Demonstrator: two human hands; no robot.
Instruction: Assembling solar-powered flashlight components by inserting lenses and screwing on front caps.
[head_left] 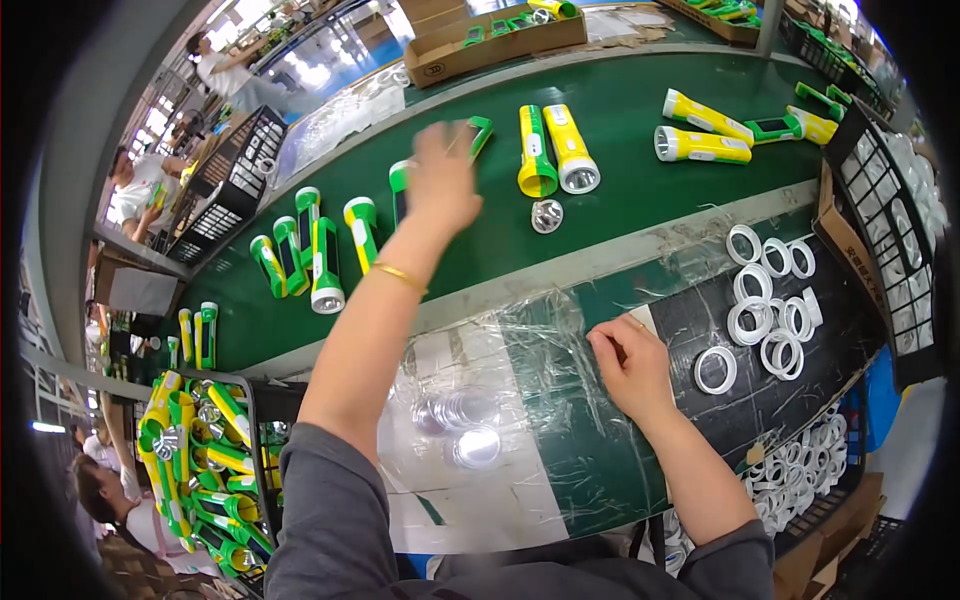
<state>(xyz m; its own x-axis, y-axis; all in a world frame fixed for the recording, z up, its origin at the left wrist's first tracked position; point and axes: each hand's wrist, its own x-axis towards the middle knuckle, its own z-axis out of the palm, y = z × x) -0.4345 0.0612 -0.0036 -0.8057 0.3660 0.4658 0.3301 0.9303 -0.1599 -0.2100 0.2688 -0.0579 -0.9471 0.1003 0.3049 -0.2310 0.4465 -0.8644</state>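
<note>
Reaching over the green conveyor belt (640, 205), my left hand (445, 180) is smeared by motion, so its fingers cannot be read. A green flashlight (481, 133) lies just beyond it, and another green flashlight (399, 190) is partly hidden at its left. To its right are an open-ended yellow and green flashlight (536, 150), a yellow flashlight (571, 150) with its lens fitted, and a loose silver reflector (547, 216). My right hand (635, 370) rests with curled fingers on the plastic-covered worktable (565, 430); nothing shows in it.
White rings (715, 370) lie on the table's right side, above a crate of more rings (800, 470). A basket of flashlights (205, 470) stands at lower left. More flashlights (702, 145) lie along the belt. A cardboard box (495, 48) sits beyond it; people work at far left.
</note>
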